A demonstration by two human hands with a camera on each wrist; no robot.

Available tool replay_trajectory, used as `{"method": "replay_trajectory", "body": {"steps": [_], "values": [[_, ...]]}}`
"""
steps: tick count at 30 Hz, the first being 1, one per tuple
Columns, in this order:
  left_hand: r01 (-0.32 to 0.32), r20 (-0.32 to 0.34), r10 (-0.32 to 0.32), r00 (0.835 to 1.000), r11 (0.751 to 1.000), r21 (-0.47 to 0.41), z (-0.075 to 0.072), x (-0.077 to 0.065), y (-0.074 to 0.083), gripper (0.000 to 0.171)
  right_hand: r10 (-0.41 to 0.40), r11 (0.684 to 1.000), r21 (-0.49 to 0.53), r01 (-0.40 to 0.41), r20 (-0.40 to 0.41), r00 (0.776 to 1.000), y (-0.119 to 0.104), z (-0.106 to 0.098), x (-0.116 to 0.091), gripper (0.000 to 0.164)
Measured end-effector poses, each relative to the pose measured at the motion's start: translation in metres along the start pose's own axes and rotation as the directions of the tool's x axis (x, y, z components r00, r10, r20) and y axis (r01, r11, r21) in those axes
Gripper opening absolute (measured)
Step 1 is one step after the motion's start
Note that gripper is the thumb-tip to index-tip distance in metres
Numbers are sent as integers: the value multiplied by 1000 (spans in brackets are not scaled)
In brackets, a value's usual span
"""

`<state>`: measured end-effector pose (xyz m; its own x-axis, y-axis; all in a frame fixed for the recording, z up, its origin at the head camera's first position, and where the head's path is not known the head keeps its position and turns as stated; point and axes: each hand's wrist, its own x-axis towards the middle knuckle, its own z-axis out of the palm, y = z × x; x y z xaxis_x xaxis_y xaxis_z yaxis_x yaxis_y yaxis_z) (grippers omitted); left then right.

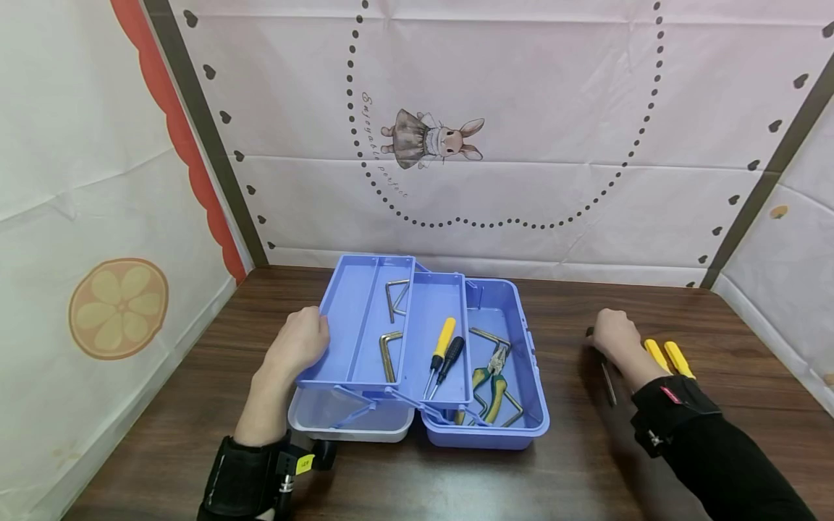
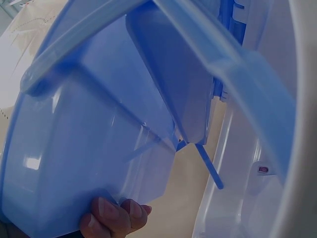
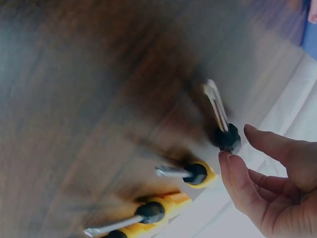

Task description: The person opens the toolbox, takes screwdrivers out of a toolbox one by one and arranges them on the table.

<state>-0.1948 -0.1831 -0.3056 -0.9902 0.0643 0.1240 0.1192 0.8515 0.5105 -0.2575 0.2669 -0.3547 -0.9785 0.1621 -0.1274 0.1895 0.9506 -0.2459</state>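
A blue toolbox (image 1: 538, 405) stands open, its two trays fanned out to the left. My left hand (image 1: 296, 344) grips the outer edge of the left tray (image 1: 348, 311); in the left wrist view its fingertips (image 2: 111, 213) curl against the tray's underside. At the right, my right hand (image 1: 615, 334) is over a black-handled screwdriver (image 1: 609, 380). The right wrist view shows fingertips right at the black handle (image 3: 228, 139), the thumb slightly apart on its other side. Beside it lie yellow-handled screwdrivers (image 1: 677, 359), shafts towards me.
A yellow screwdriver (image 1: 444, 336) and a black one (image 1: 452, 356) lie in the right tray. Green-handled pliers (image 1: 496, 383) and hex keys are in the box's base; more hex keys (image 1: 388, 354) sit in the left tray. The translucent lid (image 1: 352, 427) rests beneath the trays. Cloth walls surround the table.
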Motion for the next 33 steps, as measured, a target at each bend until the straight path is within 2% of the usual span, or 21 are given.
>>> {"method": "replay_trajectory", "body": {"steps": [7, 12, 16, 20, 26, 33], "values": [[6, 6, -6, 1000, 1000, 0, -1, 0, -1, 27, -34, 999, -6, 34, -9, 999, -10, -23, -5, 36], [13, 11, -13, 1000, 1000, -11, -2, -1, -1, 28, -46, 999, -12, 45, -16, 999, -24, -44, -11, 31], [12, 18, -12, 1000, 1000, -18, -2, -2, 0, 28, -87, 996, -19, 86, -38, 996, -38, -57, -16, 29], [4, 16, -4, 1000, 1000, -24, -3, -1, 0, 28, -147, 989, -25, 146, -87, 985, -59, -68, -21, 32], [1, 10, -1, 1000, 1000, -20, -2, 0, 0, 28, -263, 965, -26, 263, -156, 952, -97, -76, -28, 39], [2, 10, -2, 1000, 1000, -14, -1, 0, 0, 28, -313, 950, -33, 311, -104, 944, -145, -69, -38, 42]]}}
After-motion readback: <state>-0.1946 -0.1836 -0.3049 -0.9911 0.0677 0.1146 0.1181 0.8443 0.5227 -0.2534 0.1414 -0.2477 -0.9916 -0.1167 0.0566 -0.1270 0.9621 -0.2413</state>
